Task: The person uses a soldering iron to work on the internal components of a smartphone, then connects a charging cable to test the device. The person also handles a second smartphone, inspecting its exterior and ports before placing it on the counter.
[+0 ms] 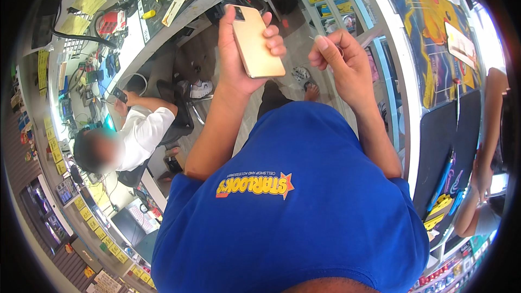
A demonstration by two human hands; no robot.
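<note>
- Gold rectangular smartphone (261, 46): raised, back face visible, dark camera block at its upper-left corner.
- Left hand (233, 65): wrapped around the smartphone, thumb along its left edge, fingers over its right edge.
- Right hand (348, 64): right of the smartphone, not touching it; thumb and fingers pinch a thin metallic pin (313, 38).
- Black flat mat (450, 130): right of and below the smartphone.

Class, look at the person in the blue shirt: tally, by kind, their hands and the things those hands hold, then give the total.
Left hand and right hand: 2
Gold phone in the left: 1
Small thin item in the right, too small to identify: 1
Total: 4
</note>
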